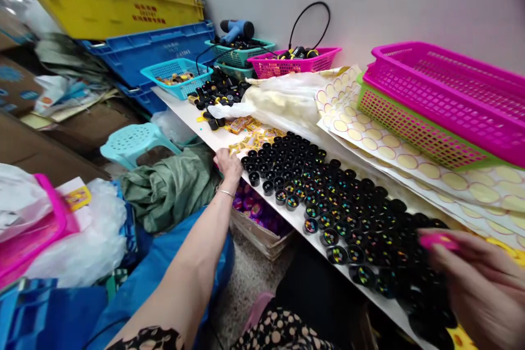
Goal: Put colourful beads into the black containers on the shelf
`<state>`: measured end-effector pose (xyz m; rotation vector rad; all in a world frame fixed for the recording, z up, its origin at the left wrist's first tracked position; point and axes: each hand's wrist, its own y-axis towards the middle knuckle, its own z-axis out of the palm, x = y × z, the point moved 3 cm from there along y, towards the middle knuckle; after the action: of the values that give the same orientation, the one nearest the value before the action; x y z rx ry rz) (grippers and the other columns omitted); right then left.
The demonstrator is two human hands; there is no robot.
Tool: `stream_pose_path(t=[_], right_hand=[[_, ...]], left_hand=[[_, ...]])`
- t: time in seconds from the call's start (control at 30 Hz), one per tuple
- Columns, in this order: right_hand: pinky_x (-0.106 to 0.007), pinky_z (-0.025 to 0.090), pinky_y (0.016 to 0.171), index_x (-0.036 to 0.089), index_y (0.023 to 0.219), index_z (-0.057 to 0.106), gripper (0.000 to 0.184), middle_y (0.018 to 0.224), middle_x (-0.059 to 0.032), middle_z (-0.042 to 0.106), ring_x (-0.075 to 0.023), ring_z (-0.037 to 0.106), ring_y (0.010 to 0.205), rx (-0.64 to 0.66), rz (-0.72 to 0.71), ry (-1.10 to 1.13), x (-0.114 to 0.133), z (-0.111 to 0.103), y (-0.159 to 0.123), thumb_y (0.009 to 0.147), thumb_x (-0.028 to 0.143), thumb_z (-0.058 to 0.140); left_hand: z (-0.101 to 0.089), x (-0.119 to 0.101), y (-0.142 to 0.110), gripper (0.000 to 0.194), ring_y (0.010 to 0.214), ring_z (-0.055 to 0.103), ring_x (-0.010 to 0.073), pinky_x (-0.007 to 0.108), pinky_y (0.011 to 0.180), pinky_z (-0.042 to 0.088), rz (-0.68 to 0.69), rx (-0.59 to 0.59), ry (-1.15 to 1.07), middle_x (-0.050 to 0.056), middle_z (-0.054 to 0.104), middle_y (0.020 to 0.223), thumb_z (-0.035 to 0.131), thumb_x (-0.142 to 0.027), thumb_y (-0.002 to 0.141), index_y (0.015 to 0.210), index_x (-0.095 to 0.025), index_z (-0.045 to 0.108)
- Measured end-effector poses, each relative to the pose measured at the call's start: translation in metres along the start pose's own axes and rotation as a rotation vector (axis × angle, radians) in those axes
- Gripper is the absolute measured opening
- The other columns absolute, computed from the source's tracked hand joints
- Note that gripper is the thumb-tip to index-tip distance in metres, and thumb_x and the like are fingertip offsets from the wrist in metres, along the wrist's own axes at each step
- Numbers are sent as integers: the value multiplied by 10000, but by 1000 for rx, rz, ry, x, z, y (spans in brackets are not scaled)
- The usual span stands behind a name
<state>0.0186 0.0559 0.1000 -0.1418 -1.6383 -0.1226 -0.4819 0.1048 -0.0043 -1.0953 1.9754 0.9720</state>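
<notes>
**pink piece pinched in the right hand's fingers, above packed black cups**

the right hand (479,279) grips a small pink piece (441,241) between thumb and fingertips, a light pinch that probably suits something so little; blur hides its exact shape. the left hand (228,165) has its fingers bent at the front edge of the tabletop (188,112), just beside the nearest cups. a trace of pink shows by them, but i cannot tell whether they grasp anything.

the black cups (310,225) fill the stretch between the two hands' fingers, many plainly open side up, perhaps so that the coloured bits seen in many of them do not spill. they crowd together, leaving fingers little room between.

just beyond the left fingers lie small yellow packets (254,136), then a heap of black parts (223,90). a rumpled white bag (283,99) lies beyond the packets and cups, partly in the way of a reach towards the wall. past the right fingers, sheets of round labels (388,153) run under a green basket (414,126) with a magenta basket (451,82) on it. below the left fingers, a carton (254,238) holds purple-wrapped things.
</notes>
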Motion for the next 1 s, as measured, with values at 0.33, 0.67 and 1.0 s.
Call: stream_pose_path(t=[0.33,0.67,1.0], right_hand=[[-270,451,655,192,842,680,239,774,-11,663,-138,569,692,453,-115,-82,1,152,61,645,313,738],[-299,435,665,191,859,661,212,748,-22,658,-172,568,677,413,-383,-467,-21,194,124,713,337,611],[-286,431,672,192,889,646,181,768,-17,649,-166,570,694,376,-503,-471,-23,214,130,751,292,585]], left_hand=[[1,2,2,104,1004,418,240,391,951,347,25,-38,-94,67,499,954,532,-157,696,772,-206,481],[7,14,5,113,1032,435,252,406,1001,328,22,-67,-120,80,515,1000,518,-193,692,803,-203,497],[8,20,6,142,1026,456,246,408,1012,321,35,-85,-124,81,536,1016,513,-199,671,813,-197,514]])
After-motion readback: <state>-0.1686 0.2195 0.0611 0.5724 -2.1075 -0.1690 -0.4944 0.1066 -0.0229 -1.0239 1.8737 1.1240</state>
